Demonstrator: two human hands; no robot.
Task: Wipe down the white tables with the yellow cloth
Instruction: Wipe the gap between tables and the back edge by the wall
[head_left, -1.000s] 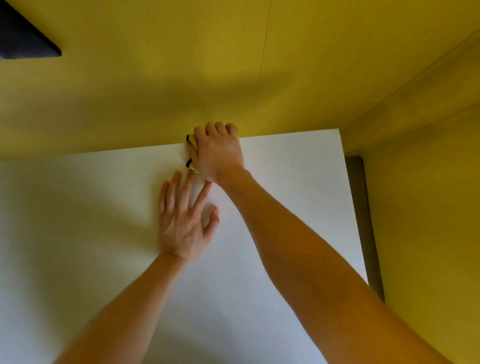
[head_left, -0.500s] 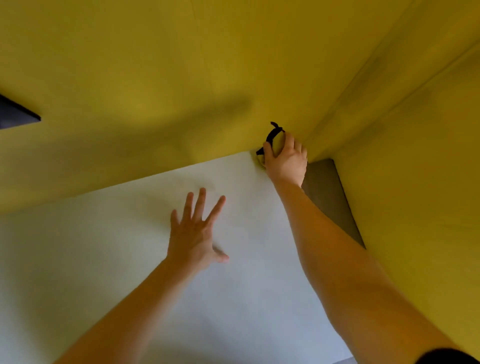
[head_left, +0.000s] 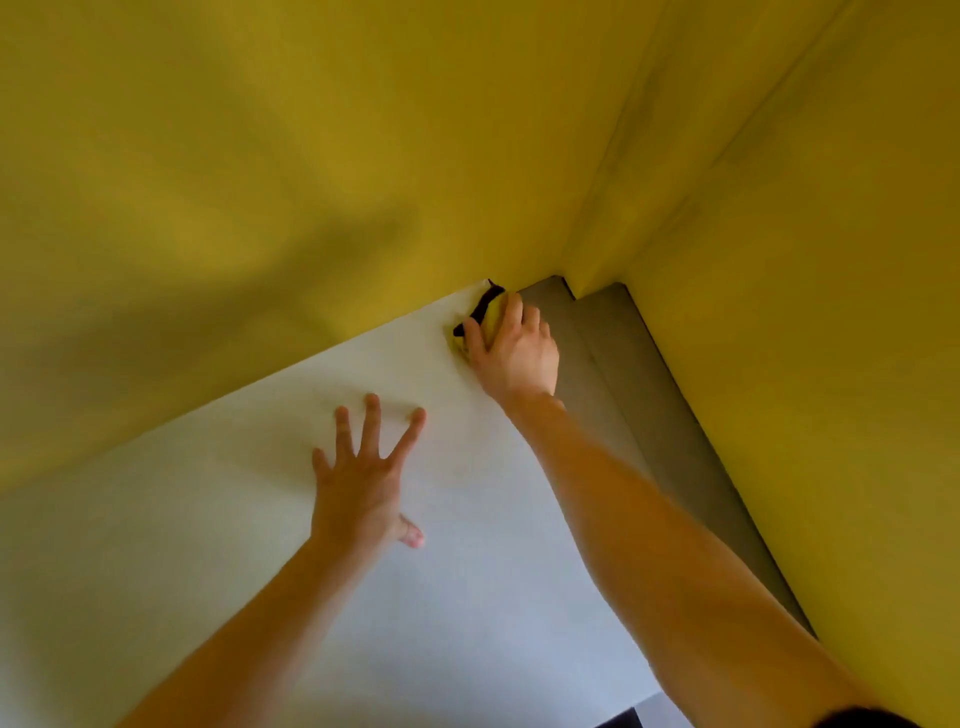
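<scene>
The right hand (head_left: 514, 353) pinned the small yellow cloth with a black edge (head_left: 492, 313) under curled fingers at the far right corner of the smooth white table (head_left: 208, 519). The cloth sat just past its fingertips. The left hand (head_left: 363, 483) rested nearer, fingers splayed on the tabletop. The yellow walls (head_left: 311, 156) stood close, and the grey floor (head_left: 623, 389) showed alongside.

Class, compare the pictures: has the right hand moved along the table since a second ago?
Yes. The right hand, holding the cloth, slid rightwards along the far edge of the table and now sits at its far right corner.
</scene>
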